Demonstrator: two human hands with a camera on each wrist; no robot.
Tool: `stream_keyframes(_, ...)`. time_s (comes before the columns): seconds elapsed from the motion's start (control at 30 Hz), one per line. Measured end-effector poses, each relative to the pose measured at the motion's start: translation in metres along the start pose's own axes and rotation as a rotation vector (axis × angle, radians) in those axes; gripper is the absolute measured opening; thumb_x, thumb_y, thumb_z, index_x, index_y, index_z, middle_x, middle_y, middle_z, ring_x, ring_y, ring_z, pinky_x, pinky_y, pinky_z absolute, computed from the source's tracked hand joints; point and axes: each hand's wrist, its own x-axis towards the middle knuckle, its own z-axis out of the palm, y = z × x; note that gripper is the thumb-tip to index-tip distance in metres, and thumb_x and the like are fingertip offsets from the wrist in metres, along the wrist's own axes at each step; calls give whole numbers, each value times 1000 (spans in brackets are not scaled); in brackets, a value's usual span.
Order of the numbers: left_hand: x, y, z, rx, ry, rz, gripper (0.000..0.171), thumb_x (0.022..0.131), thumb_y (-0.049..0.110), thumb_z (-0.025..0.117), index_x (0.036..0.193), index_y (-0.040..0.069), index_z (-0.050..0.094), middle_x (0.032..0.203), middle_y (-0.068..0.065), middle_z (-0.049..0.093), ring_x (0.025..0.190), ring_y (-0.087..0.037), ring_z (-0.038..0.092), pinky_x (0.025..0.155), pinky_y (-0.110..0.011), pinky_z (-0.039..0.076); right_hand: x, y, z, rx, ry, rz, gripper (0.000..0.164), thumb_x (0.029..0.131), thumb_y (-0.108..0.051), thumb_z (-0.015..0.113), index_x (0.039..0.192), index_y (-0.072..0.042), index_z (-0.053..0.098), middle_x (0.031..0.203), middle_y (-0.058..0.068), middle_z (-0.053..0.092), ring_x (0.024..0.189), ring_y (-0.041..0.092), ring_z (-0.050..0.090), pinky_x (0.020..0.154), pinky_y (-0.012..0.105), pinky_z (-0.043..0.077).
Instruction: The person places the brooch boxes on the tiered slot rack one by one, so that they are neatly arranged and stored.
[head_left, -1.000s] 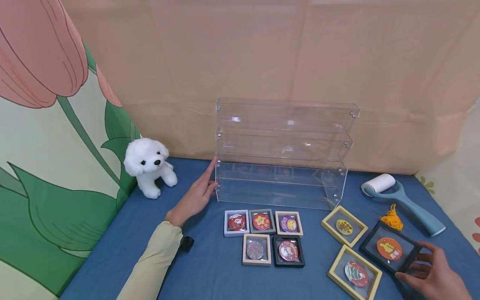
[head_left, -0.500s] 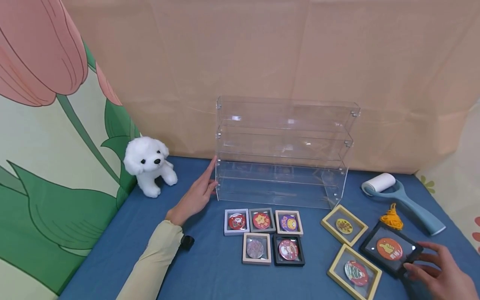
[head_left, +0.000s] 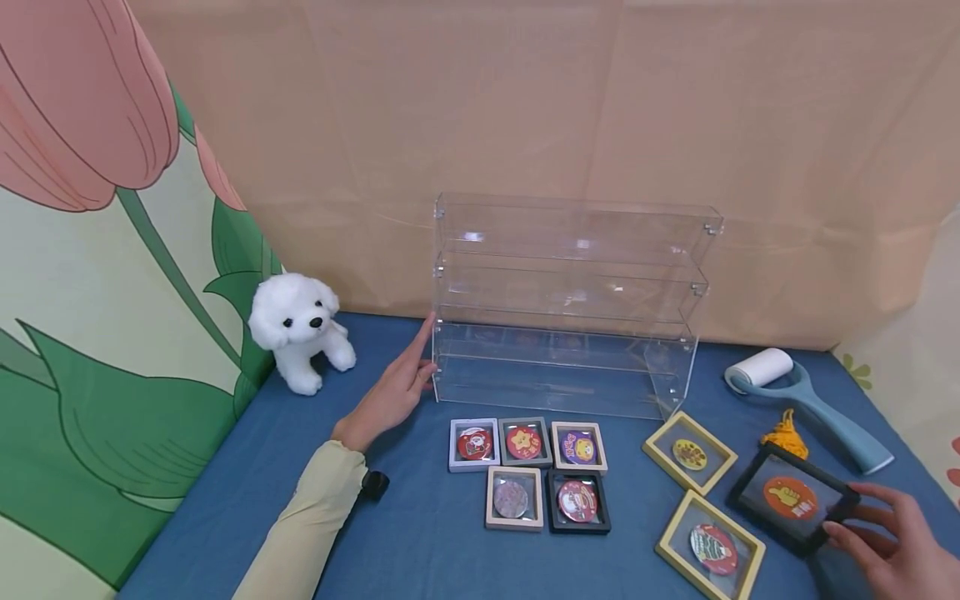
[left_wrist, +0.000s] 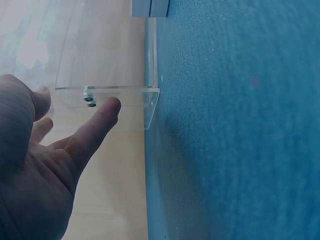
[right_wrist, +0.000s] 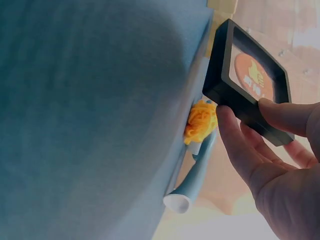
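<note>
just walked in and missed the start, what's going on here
A person is holding a large black frame with a thumbs-up badge in their right-hand grip. It is tilted and looks lifted from the cloth. The fingers of their left-hand grip, held fairly straight, are at the left side of a clear shelf. Five smaller frames lie in two rows in front of the shelf, and two yellow frames lie beside the black one.
</note>
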Motion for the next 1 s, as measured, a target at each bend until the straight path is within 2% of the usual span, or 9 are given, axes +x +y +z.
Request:
stream_keyframes(0.13, -1, 0, 0, 1, 4, -2, 88, 106, 7, 51, 160, 46, -7, 169, 2, 12, 117, -30, 62, 87, -41, 60, -2, -6, -1, -7, 72, -79, 67, 85, 26, 62, 139, 13, 25, 108, 43, 49, 75, 53, 64, 50, 37, 59)
stream_keyframes(0.27, -1, 1, 0, -3, 0, 1, 87, 107, 7, 50, 160, 46, -7, 169, 1, 12, 117, -30, 62, 87, -40, 60, -5, -16, -1, -14, 113, -107, 68, 84, 27, 63, 140, 13, 26, 110, 39, 49, 83, 60, 61, 50, 36, 58)
stream_keyframes(0.43, -1, 1, 0, -9, -3, 4, 86, 107, 8, 49, 160, 45, -7, 168, -1, 13, 117, -30, 62, 86, -38, 60, -7, -31, -1, -29, 129, -115, 68, 85, 26, 63, 141, 13, 27, 111, 41, 47, 89, 66, 58, 56, 52, 56)
stream_keyframes(0.57, -1, 1, 0, -25, -5, 5, 86, 107, 7, 49, 160, 45, -7, 168, -2, 13, 118, -31, 61, 86, -37, 60, -9, -42, -2, -61, 125, -133, 69, 84, 25, 66, 140, 12, 28, 111, 42, 48, 89, 66, 59, 61, 58, 52)
stream_keyframes(0.87, -1, 1, 1, -31, 3, -5, 87, 107, 6, 49, 159, 47, -7, 168, -2, 15, 117, -30, 61, 85, -37, 60, -7, -70, 2, -97, 97, -166, 68, 88, 15, 69, 143, 7, 29, 116, 41, 50, 94, 62, 61, 69, 61, 52)
stream_keyframes(1.0, -1, 1, 1, -27, 1, -3, 86, 107, 7, 48, 159, 47, -7, 168, -3, 15, 117, -30, 61, 85, -36, 60, -6, -83, 5, -107, 98, -217, 68, 88, 12, 71, 143, 5, 31, 116, 40, 53, 93, 60, 62, 68, 59, 54)
